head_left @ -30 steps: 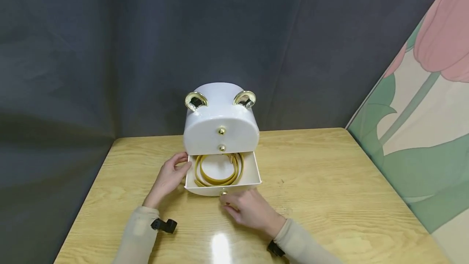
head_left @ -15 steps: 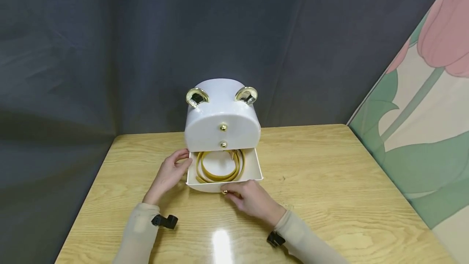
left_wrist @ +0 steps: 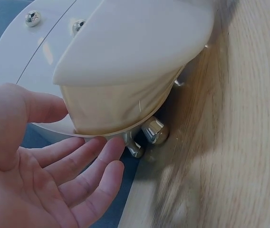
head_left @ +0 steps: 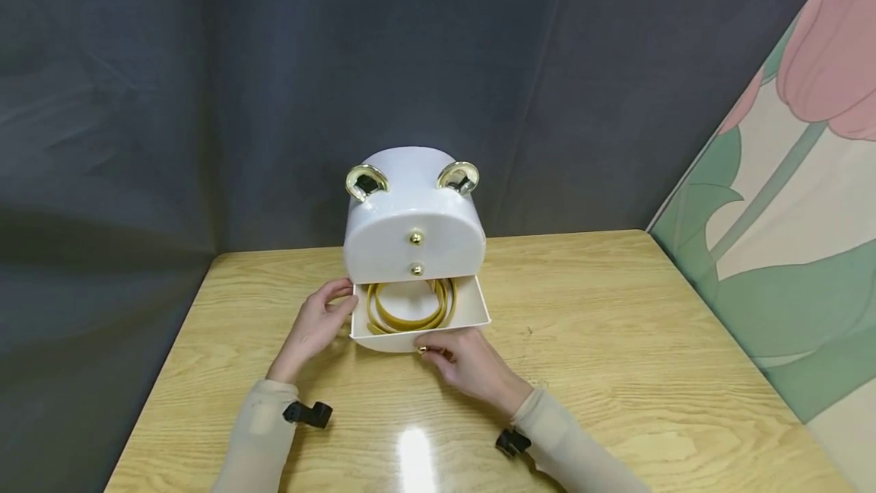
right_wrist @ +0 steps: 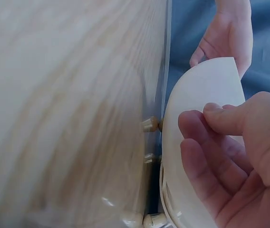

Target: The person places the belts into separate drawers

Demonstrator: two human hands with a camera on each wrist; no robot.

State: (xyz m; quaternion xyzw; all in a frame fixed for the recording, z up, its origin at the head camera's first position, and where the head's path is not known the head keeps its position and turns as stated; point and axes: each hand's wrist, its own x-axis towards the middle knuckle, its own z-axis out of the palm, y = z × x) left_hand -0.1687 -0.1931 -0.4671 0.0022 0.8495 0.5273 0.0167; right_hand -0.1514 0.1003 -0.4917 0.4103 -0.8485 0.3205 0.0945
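A white rounded storage box (head_left: pixel 411 196) has two gold ears and gold knobs. Its bottom drawer (head_left: pixel 383 342) is pulled out, and a coiled yellow belt (head_left: pixel 404 324) lies inside. My right hand (head_left: pixel 472 367) pinches the small gold drawer knob (head_left: pixel 422 349) between thumb and fingers; in the right wrist view the fingertips hide the knob against the drawer front (right_wrist: pixel 197 90). At the left side, my left hand (head_left: pixel 316 329) touches the box beside the drawer. In the left wrist view that hand's fingers (left_wrist: pixel 85 175) are loosely extended along the lower edge, with the thumb above.
Under the box is a light wood table (head_left: pixel 602 341). A dark curtain (head_left: pixel 411 44) hangs close behind it. To the right stands a panel with a tulip print (head_left: pixel 787 196). Gold feet (left_wrist: pixel 155 130) support the box.
My right hand has taken hold of the drawer knob and moved slightly toward the box. The drawer front has gone in a little with it. The left hand stays at the box's side.
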